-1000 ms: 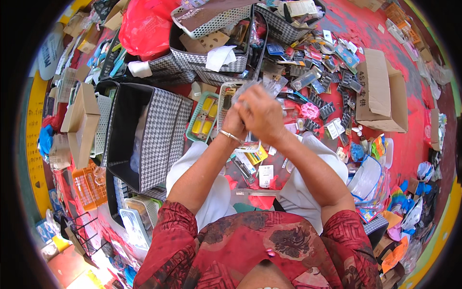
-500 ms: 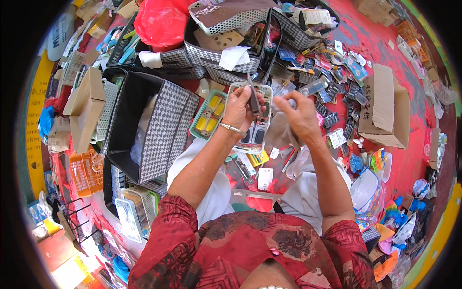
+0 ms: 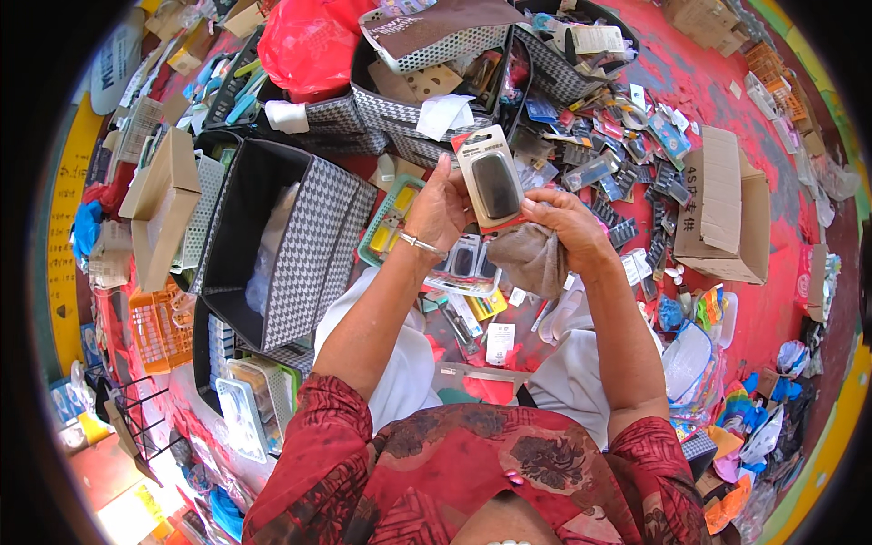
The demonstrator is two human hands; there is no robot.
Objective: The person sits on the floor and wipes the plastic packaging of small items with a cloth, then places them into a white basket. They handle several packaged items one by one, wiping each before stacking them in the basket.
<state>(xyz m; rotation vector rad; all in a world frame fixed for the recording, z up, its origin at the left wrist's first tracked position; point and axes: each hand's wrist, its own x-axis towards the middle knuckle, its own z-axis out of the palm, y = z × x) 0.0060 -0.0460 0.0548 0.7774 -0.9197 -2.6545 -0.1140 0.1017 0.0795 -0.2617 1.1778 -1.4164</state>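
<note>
A blister pack (image 3: pixel 493 178), a pale card with a black rounded item under its cover, is held up in front of me. My left hand (image 3: pixel 440 211) grips its left edge. Against the pack's lower right corner rest the fingers of my right hand (image 3: pixel 576 227), which also holds a crumpled grey-brown cloth (image 3: pixel 529 260). Below the pack, a white basket (image 3: pixel 445 283) with more packaged dark items is partly hidden by the hands and cloth. Left of it stands a green basket (image 3: pixel 368 243) with yellow packs.
Houndstooth fabric bins (image 3: pixel 313 250) stand left and ahead, one under a red plastic bag (image 3: pixel 307 53). Many small packs (image 3: pixel 627 173) lie scattered to the right, beside an open cardboard box (image 3: pixel 724 213). Loose packages (image 3: pixel 500 343) lie between my knees.
The pack, seen edge-on before, is now turned with its broad side up. My right hand has come down to its corner, carrying the cloth.
</note>
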